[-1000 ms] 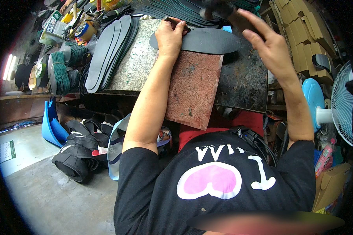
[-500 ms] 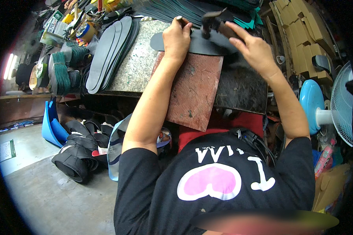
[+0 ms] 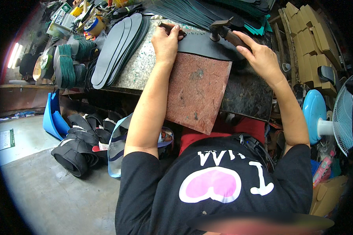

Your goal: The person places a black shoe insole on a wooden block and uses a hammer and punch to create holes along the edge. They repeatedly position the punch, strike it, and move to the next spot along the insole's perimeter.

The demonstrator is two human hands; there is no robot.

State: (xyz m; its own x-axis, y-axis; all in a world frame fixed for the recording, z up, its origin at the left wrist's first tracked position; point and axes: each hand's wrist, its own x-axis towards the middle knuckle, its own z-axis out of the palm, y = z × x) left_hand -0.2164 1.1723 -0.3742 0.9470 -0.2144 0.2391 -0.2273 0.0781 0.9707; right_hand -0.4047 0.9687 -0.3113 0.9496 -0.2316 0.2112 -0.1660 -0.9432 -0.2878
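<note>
Right hand [image 3: 261, 56] wrapped around the handle of a hammer [image 3: 228, 36], and left hand [image 3: 165, 44] closed on a short dark tool [image 3: 165, 26]. Nearest the person, a reddish board [image 3: 200, 88] juts past the front edge of a worktop [image 3: 134, 64]. At the board's far end, a long dark sheet [image 3: 198, 46] lies crosswise beneath both hands, with small dots along its far side. The hammer's head is over this sheet; whether they touch, I cannot tell. Leftward, grey sole-shaped pieces [image 3: 113, 51] lie in an overlapping pile. Farthest back, dark green-edged sheets [image 3: 184, 15] spread in a fan.
</note>
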